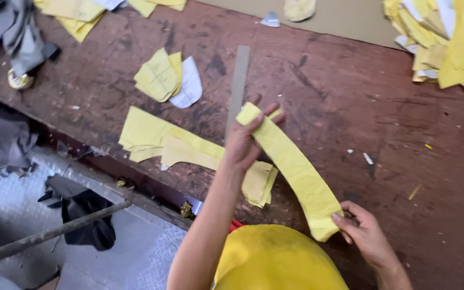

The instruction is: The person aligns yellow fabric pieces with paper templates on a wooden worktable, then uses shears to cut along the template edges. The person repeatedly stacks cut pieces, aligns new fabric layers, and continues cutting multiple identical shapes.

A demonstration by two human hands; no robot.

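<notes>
A long curved strip of yellow material [295, 167] is stretched between both hands above a worn dark wooden table [350, 107]. My left hand [245, 140] pinches its far end, fingers curled over the folded tip. My right hand [365, 232] grips the near, wider end with thumb and fingers. Under the strip lie flat yellow cut pieces [159, 140] and a small folded yellow piece [259, 183].
A grey metal ruler [238, 86] lies lengthwise behind my left hand. A small stack of yellow and white pieces [167, 78] sits further back. A big pile of yellow pieces [447, 37] fills the far right corner. Grey cloth [12, 27] and a metal bar [49, 233] are at left.
</notes>
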